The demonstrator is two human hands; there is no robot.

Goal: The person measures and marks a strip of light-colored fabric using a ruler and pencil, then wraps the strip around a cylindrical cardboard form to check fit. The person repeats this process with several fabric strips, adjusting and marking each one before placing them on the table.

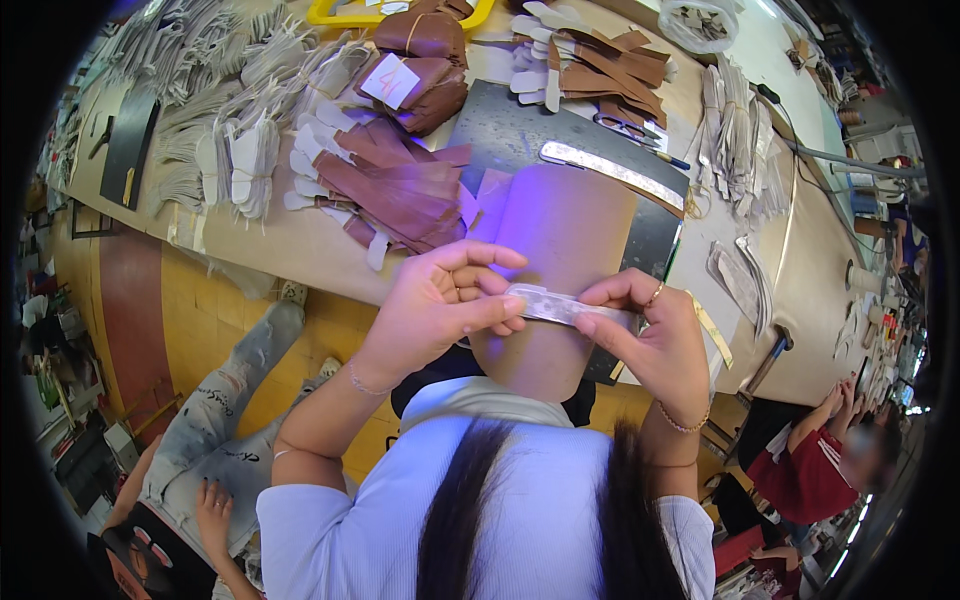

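Left hand [435, 297], right hand [662, 340]: both pinching grey strip [550, 305] | white tag [390, 80], red handwriting, atop brown bundle [436, 102]

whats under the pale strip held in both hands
Below the pale strip, pinched by the left hand and right hand, a curved brown sheet shows; its patch behind the strip and its underside are covered.
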